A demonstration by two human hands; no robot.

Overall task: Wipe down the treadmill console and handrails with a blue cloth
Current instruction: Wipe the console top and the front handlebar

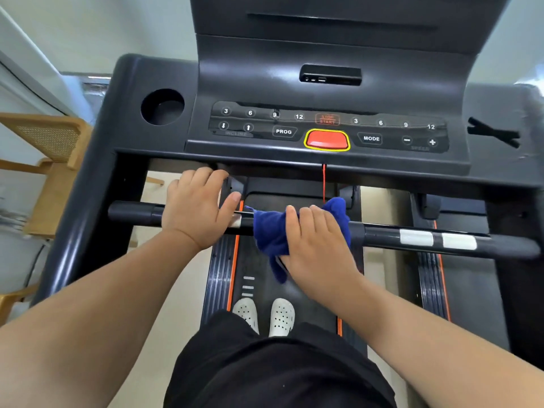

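A wooden chair [50, 142] with a woven cane back stands at the left on a pale floor [176, 290], a dark cable [34, 266] curving down beside it. Near centre, white perforated clogs [282, 316] sit side by side, partly hidden by black shorts [279, 372]. Pale walls [97, 28] rise beyond.
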